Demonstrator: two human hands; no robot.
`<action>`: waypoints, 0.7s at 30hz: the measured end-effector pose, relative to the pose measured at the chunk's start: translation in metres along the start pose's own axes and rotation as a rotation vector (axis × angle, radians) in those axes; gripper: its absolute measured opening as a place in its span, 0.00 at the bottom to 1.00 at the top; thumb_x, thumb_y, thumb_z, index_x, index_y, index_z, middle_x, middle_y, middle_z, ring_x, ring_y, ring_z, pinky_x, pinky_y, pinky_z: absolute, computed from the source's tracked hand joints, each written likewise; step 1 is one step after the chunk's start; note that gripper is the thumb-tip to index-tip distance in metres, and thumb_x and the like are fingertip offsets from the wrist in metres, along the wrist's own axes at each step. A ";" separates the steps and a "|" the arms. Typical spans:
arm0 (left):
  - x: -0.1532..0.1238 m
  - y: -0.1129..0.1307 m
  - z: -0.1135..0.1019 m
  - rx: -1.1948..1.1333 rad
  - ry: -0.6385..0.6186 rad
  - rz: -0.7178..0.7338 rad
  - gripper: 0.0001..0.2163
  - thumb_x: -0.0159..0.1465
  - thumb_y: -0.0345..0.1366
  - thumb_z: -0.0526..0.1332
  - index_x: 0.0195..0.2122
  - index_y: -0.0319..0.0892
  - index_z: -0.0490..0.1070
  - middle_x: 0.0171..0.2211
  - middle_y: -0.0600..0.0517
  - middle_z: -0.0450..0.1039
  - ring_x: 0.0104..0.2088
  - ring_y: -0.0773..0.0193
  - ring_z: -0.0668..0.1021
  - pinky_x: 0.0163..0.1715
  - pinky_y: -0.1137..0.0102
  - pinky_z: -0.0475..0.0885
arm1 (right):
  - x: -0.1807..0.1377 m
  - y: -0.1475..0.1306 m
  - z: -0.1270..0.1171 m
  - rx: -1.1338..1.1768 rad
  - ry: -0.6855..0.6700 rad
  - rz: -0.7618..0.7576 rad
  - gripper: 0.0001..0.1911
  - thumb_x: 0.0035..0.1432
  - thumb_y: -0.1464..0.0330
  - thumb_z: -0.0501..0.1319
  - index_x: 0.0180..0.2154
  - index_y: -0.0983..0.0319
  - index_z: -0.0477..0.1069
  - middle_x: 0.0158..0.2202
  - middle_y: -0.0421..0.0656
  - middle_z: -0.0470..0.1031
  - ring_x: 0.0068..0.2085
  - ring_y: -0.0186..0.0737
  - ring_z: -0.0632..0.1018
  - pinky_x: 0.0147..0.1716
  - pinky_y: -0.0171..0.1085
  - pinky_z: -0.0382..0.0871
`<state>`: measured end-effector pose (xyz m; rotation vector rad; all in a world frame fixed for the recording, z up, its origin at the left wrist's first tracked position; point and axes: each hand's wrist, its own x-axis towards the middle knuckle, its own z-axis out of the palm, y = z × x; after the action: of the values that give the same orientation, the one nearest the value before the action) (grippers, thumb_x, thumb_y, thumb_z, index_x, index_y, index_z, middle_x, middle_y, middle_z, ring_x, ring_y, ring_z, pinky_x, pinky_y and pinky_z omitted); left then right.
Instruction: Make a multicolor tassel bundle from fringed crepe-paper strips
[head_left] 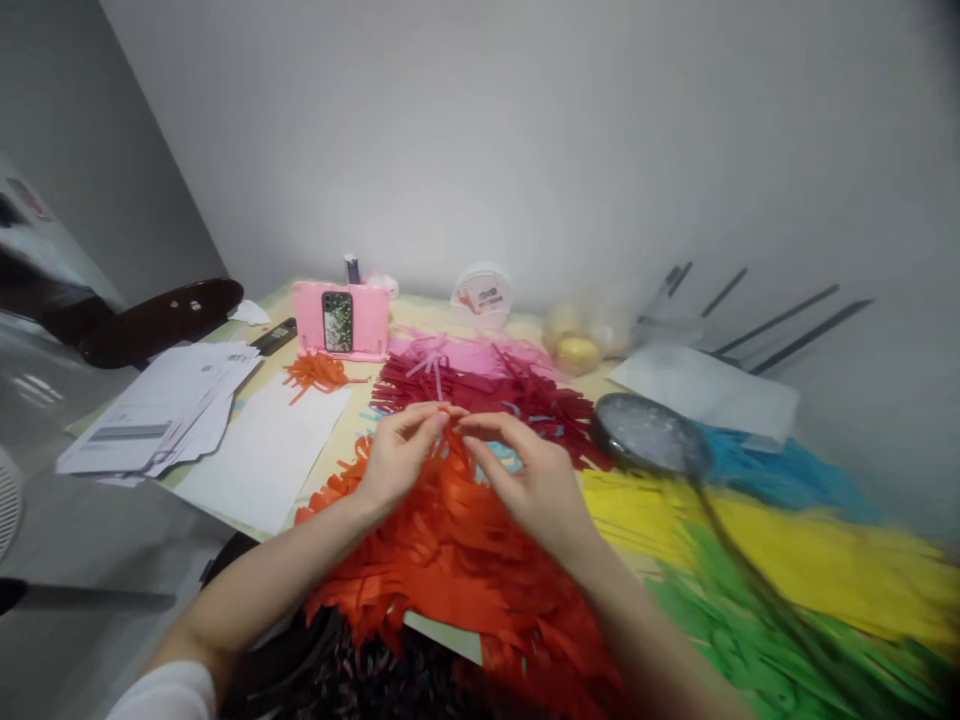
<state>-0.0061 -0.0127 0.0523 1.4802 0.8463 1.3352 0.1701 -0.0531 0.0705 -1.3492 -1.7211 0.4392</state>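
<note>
My left hand [399, 457] and my right hand [531, 480] meet over a heap of orange-red paper strips [450, 555] on the table. The fingertips of both hands pinch one thin orange-red strip [450, 410] between them. Behind the hands lies a pile of dark red strips [510, 390], and further back a pile of pink strips [465, 352]. Both forearms reach in from the bottom edge of the view.
Yellow strips [787, 545], green strips [757, 640] and blue strips [780, 470] cover the right side. A grey lid-like object [649, 432], white sheets [262, 450], printed papers [161, 410], a pink phone stand with a phone [341, 320], and a dark chair [161, 318] are also here.
</note>
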 end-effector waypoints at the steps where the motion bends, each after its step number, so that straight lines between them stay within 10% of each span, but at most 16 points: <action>1: 0.006 0.000 -0.006 0.003 0.052 -0.016 0.13 0.64 0.43 0.62 0.38 0.39 0.80 0.38 0.46 0.81 0.43 0.60 0.80 0.51 0.64 0.72 | 0.009 0.017 -0.013 -0.168 -0.015 0.058 0.11 0.64 0.61 0.58 0.44 0.56 0.75 0.46 0.41 0.80 0.47 0.39 0.79 0.50 0.37 0.71; 7: 0.024 0.020 -0.055 0.257 0.232 -0.004 0.13 0.64 0.45 0.60 0.35 0.39 0.77 0.32 0.51 0.77 0.35 0.64 0.76 0.41 0.71 0.70 | 0.055 0.158 -0.108 -0.533 0.102 0.519 0.09 0.65 0.67 0.59 0.41 0.66 0.75 0.44 0.52 0.78 0.47 0.48 0.78 0.50 0.51 0.70; 11: 0.014 0.023 -0.056 0.444 0.083 0.001 0.13 0.66 0.42 0.58 0.35 0.39 0.77 0.31 0.51 0.75 0.33 0.64 0.74 0.38 0.71 0.69 | 0.059 0.220 -0.113 -0.597 -0.035 0.630 0.15 0.65 0.63 0.62 0.51 0.62 0.71 0.51 0.46 0.74 0.47 0.42 0.77 0.46 0.46 0.74; 21: -0.007 0.013 -0.037 0.468 -0.136 -0.030 0.09 0.66 0.38 0.59 0.38 0.40 0.77 0.34 0.50 0.79 0.34 0.65 0.78 0.38 0.72 0.72 | 0.056 0.229 -0.107 -0.528 0.017 0.591 0.13 0.65 0.62 0.61 0.48 0.61 0.72 0.48 0.45 0.75 0.45 0.40 0.78 0.43 0.43 0.75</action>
<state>-0.0445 -0.0160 0.0611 1.8838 1.1373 1.0403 0.3914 0.0525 -0.0133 -2.2536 -1.4506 0.2959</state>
